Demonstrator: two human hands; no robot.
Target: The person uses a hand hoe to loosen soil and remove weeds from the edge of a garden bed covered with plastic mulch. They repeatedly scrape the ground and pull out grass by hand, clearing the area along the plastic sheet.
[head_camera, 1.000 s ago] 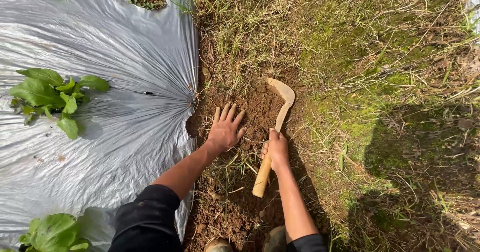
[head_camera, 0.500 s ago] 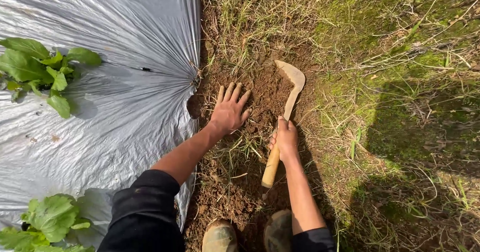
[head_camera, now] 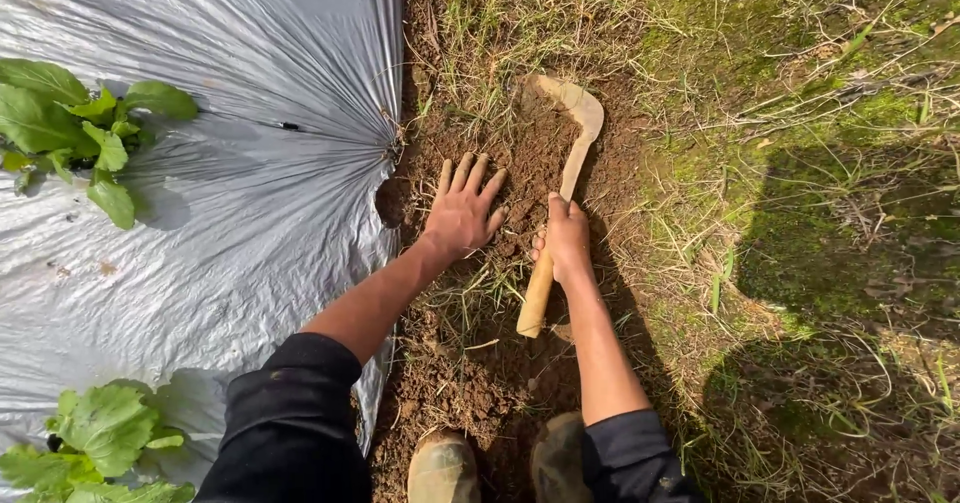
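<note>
Your right hand (head_camera: 567, 240) is closed around the wooden handle of a small sickle (head_camera: 562, 178), gripping it near the middle, with the butt end pointing back toward you at about 7 o'clock. The curved blade reaches out to 12 o'clock from that grip and its tip lies on the soil at the edge of uncut grass. Your left hand (head_camera: 463, 210) holds nothing — fingers spread, palm flat on the loose brown soil (head_camera: 520, 168), just at 9 o'clock of the sickle's shaft.

Judging from how the ground lies, the strip between your hands and your boots (head_camera: 440, 470) is already scraped down to bare earth, with a few loose grass stalks scattered on it. Ahead at 12 o'clock, and to the right at 3 o'clock, grass and moss (head_camera: 760, 113) are uncleared, so most of that edge looks left to do.

At 9 o'clock the silver plastic mulch sheet (head_camera: 220, 213) covers the bed, with leafy green plants (head_camera: 75, 123) growing through its holes.
</note>
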